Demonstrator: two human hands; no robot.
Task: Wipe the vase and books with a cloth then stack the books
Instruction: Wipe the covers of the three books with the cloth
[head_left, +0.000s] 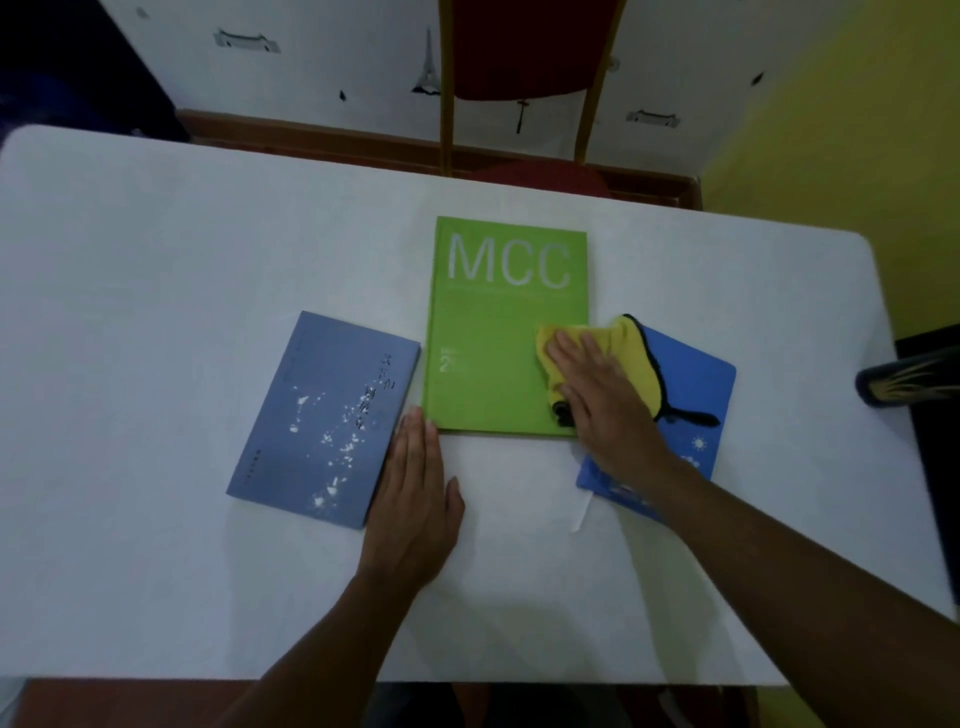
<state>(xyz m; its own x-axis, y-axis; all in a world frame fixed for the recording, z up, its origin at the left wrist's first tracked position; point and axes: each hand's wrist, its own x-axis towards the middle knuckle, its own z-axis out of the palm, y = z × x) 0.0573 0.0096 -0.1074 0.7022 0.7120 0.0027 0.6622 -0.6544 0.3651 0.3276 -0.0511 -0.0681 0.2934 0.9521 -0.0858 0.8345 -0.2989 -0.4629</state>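
Three books lie on a white table. A green book marked MCC is in the middle, a grey-blue book lies to its left, and a bright blue book to its right. My right hand presses flat on a yellow cloth with black trim, over the green book's lower right corner and the blue book's edge. My left hand rests flat on the table, fingertips touching the green book's lower left corner. A dark vase pokes in at the right edge, mostly cut off.
A red chair with a wooden frame stands behind the table's far edge. A yellow wall is at the right. The table's near edge runs along the bottom of the view.
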